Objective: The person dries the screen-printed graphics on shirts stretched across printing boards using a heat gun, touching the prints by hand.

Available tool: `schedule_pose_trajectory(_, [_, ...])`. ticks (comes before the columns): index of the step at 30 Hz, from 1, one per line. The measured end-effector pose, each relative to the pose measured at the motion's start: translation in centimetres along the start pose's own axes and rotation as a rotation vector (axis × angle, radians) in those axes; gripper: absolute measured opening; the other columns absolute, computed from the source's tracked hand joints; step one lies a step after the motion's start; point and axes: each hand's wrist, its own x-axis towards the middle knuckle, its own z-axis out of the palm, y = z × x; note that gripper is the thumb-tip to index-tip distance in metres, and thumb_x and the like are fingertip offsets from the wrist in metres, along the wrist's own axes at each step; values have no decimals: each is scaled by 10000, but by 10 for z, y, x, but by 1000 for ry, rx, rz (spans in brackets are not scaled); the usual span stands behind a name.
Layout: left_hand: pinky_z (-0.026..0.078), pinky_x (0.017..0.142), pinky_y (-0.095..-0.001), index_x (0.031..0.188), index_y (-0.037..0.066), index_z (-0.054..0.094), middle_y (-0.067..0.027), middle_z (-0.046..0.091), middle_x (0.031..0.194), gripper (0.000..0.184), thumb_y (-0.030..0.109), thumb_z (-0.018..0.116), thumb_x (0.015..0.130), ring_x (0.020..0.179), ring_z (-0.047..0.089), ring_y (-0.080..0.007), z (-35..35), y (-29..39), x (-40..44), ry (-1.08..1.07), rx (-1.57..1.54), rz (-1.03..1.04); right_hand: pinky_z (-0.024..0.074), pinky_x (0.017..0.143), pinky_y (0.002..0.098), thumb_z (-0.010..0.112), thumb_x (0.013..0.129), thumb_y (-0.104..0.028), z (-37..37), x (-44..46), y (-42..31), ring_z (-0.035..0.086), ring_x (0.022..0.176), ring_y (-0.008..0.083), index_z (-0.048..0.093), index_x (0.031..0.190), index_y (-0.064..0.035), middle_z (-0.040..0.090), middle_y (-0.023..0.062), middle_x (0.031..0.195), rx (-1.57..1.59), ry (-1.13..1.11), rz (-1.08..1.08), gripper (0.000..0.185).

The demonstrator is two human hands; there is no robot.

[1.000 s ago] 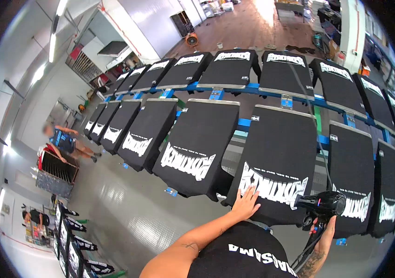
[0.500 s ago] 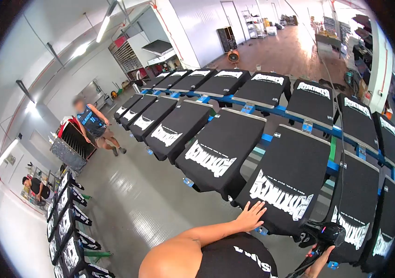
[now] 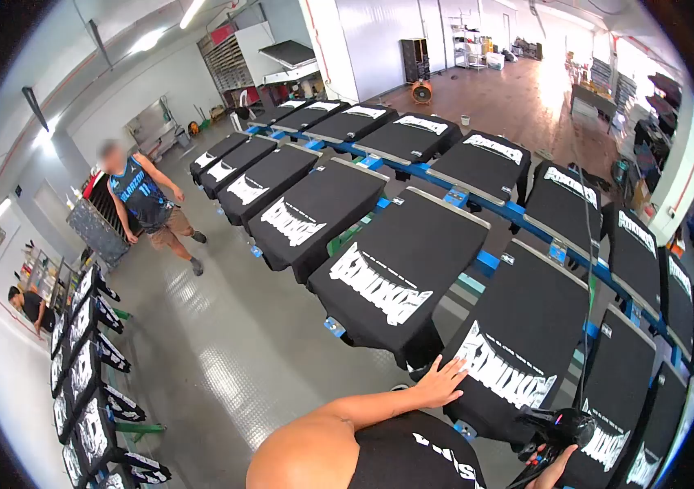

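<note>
My left hand (image 3: 442, 381) rests with its fingers spread at the lower left edge of a black shirt (image 3: 524, 322), beside the white lettering (image 3: 502, 368) printed on it. At the lower right, my right hand (image 3: 555, 466) is wrapped round the handle of a black hair dryer (image 3: 563, 428). The dryer's nozzle points left, over the shirt's bottom edge. A dark cord rises from near the dryer past the shirt's right side. Just left lies another printed black shirt (image 3: 412, 261) on its flat board.
Two rows of shirt boards run along a blue rail (image 3: 485, 194). A person in a blue jersey (image 3: 145, 196) stands in the aisle at left; another person (image 3: 33, 308) is farther back. More printed shirts (image 3: 86, 367) hang at lower left. An orange fan (image 3: 422, 92) stands behind.
The view has swung left. The person in the jersey has come closer along the aisle. My left hand has shifted from the lettering to the shirt's lower left edge; my right still holds the dryer.
</note>
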Motion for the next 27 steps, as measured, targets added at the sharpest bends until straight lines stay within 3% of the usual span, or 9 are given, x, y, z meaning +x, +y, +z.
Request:
schedule_pose_trajectory(2, [212,1139,-632,1426,37,454,-174,287,1574,622,422,557,950,1483,228,-311,-12,-29,4,21,-16,14,524,842,401,390,998,-629,28,-1,-4,612,1013,261,502,1389,-40,623,132,1232,-28,-87,43,716])
schedule_pose_trajectory(6, [213,1143,-622,1430,39,449,-169,297,1569,620,410,563,947,1481,231,-311,-37,-94,-3,90,-1,-13,497,940,397,398,1014,-586,123,-31,-25,588,1077,268,473,1417,-68,607,105,1275,-30,-54,24,660])
schedule_pose_trajectory(10, [217,1136,-634,1448,61,427,-154,270,1589,604,392,554,959,1481,242,-319,-49,-149,-12,105,-28,-160,496,944,400,430,1019,-555,178,-27,-22,570,1140,252,429,1461,-69,553,97,1364,-228,-27,203,657])
schedule_pose_trajectory(11, [220,1134,-634,1445,63,431,-153,279,1584,601,392,555,958,1476,255,-320,-54,-160,-13,107,-33,-154,510,909,407,445,1022,-533,188,-27,-15,568,1132,243,433,1461,-70,542,100,1376,-136,-191,113,638])
schedule_pose_trajectory(19, [269,1114,-628,1414,75,474,-150,397,1520,586,400,574,938,1446,319,-308,-69,-213,-17,144,-17,-275,525,757,342,469,1015,-533,244,-12,-6,610,824,194,578,1292,-79,661,55,965,-168,-513,139,543])
schedule_pose_trajectory(20, [269,1114,-629,1414,75,473,-151,396,1521,590,405,573,936,1447,317,-307,-68,-218,-12,135,-14,-296,532,798,358,478,1009,-538,258,-23,-17,620,892,198,554,1337,-87,662,77,1061,-208,-498,161,562])
schedule_pose_trajectory(21, [270,1115,-630,1415,74,472,-152,395,1522,593,409,572,935,1448,316,-306,-66,-221,-5,120,-14,-301,445,1029,384,502,1005,-520,274,-35,-27,530,1234,221,393,1499,-81,485,109,1450,-353,-261,82,670])
schedule_pose_trajectory(23, [250,1121,-665,1419,89,463,-141,316,1569,600,407,579,923,1469,272,-295,-74,-230,18,22,-67,-362,494,436,287,400,981,-652,258,-7,4,571,474,154,568,996,-57,619,57,705,-146,-391,37,618])
schedule_pose_trajectory(27, [196,1105,-717,1443,85,447,-153,306,1573,660,392,617,885,1474,256,-333,-84,-249,58,133,-96,-415,527,510,311,394,1052,-469,239,-21,-4,602,563,177,451,1183,-88,624,106,770,-116,-377,25,407])
